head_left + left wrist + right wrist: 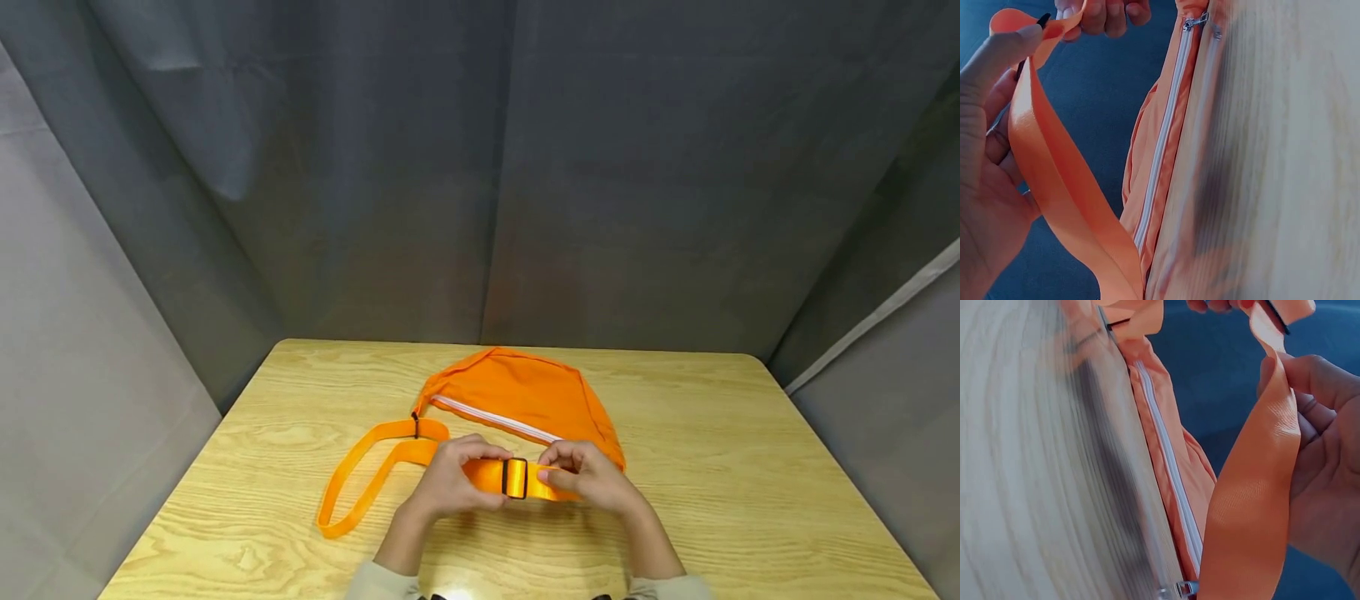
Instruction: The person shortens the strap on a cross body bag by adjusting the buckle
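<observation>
An orange waist bag (517, 387) with a white zipper (491, 415) lies on the table behind both hands. Its orange strap (551, 486) is raised in front of it. My left hand (456, 479) pinches a black slide buckle (515, 478) on the strap, thumb and fingers at its edges. Just right of the buckle, my right hand (592, 477) pinches the strap between thumb and fingers. In the left wrist view the left thumb presses near the black buckle (1042, 20), and the webbing hangs down from it. The right wrist view has the strap (1250, 487) running down past the right palm.
A long loop of strap (352, 467) lies on the wooden table (750, 483) to the left, joined to the bag by a small black ring (416, 423). Dark grey curtains (637, 183) stand behind the table, with lighter panels (67, 333) at the sides.
</observation>
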A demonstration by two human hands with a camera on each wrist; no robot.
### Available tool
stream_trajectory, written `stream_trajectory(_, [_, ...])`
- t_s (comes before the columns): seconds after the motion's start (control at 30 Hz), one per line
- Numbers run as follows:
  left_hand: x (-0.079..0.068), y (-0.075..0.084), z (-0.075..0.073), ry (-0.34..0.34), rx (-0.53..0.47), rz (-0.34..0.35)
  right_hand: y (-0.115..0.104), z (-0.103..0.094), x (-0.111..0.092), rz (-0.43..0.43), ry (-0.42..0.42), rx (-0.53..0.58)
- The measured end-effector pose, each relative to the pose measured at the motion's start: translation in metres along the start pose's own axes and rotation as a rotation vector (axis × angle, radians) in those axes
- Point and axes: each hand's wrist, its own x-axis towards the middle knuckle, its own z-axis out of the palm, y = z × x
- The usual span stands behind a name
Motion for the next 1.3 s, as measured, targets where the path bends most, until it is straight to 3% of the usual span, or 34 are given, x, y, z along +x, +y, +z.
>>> stream_trajectory(0.3, [0.007,0.028,-0.005,0.016,0.011,0.126,-0.001,0.006,0.005,-0.018,-0.015,0.08])
stream_trajectory(0.63, [0.003,-0.002,0.001,0.014,0.106,0.12,0.001,0.002,0.003,-0.011,0.017,0.086])
stream_trajectory(0.93, [0.005,-0.001,0.002,0.018,0.108,0.126,0.001,0.0,0.001,0.011,-0.005,0.062])
stream_trajectory(1.1, [0.005,-0.001,0.001,0.018,0.084,0.072,0.006,-0.006,-0.003,-0.025,-0.026,0.072])
stream_trajectory(1.3, [0.004,-0.003,0.003,0.013,0.119,0.092,0.008,-0.004,-0.001,-0.048,-0.039,0.123])
